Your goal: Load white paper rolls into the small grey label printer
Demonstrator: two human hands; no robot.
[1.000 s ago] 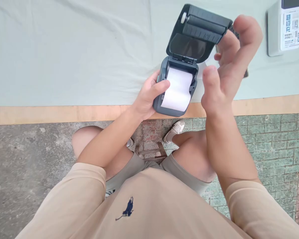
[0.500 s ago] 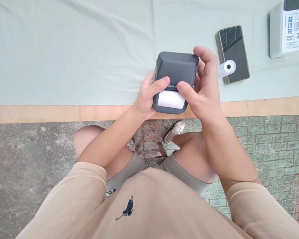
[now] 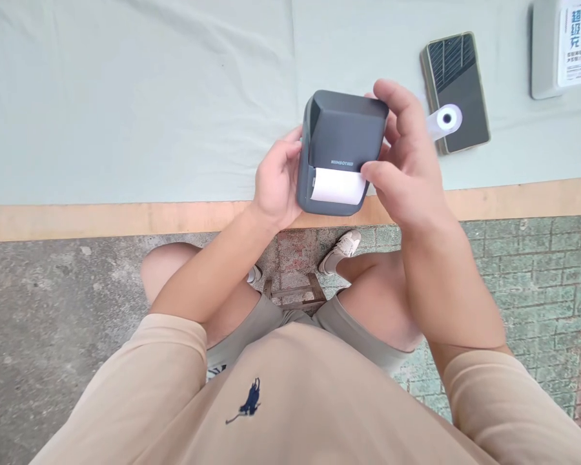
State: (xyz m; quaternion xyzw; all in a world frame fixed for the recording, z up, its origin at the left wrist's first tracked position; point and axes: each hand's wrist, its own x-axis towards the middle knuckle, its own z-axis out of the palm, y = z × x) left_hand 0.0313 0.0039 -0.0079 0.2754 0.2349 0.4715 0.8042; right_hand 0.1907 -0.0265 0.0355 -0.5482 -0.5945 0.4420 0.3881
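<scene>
Largest first: pale green cloth [image 3: 150, 103] covered a table, with a light wooden edge strip [image 3: 101, 221] on the near side. At far right, cut off by the frame, stood a grey-white box with a printed label [image 3: 545, 58].

A dark grey, rounded-square plastic label printer [image 3: 349, 126] was held up over the near part of the cloth, lid down. Latch engagement could not be told. Judgement: the step in hand was best done with the left side as a steady cradle and even right-hand pressure at the lid's edge, off the paper.

Printer relative to fingers: between both hands. Left hand [image 3: 277, 184] curled against its left side, thumb along the edge, other fingertips hidden. Right hand [image 3: 409, 155] gripped the right side, bent index finger at the far corner, thumb tip at the near edge beside the paper.

A dark-screened phone in a pale case [image 3: 467, 74] lay beyond the right hand. Smallest: white paper strip [image 3: 337, 186] below the lid; a whitish tab with a dark-centred round end [image 3: 454, 111], partly over the phone.
</scene>
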